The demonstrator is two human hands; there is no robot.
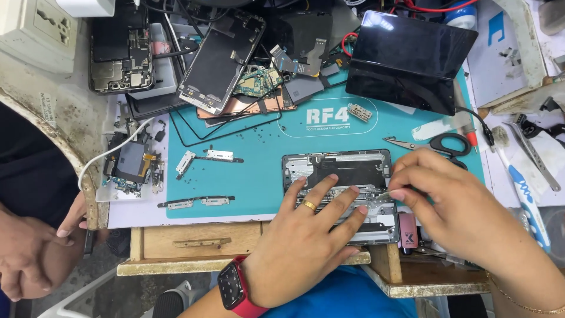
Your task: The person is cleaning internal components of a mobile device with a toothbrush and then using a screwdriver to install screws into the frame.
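Note:
An opened phone frame (336, 168) lies on the teal work mat (259, 147) near its front edge. My left hand (309, 229), with a gold ring and a red-strapped watch on the wrist, rests flat on the frame's lower half with fingers spread. My right hand (447, 206) pinches a thin metal tool (385, 194), probably tweezers, whose tip points at the frame's right side.
Scissors (435, 144), a dark foldable device (409, 59), bare screens (220, 59), circuit boards (256, 82) and small metal brackets (197, 202) lie around the mat. A toothbrush (524, 188) sits at right. Another person's hand (35, 247) is at lower left.

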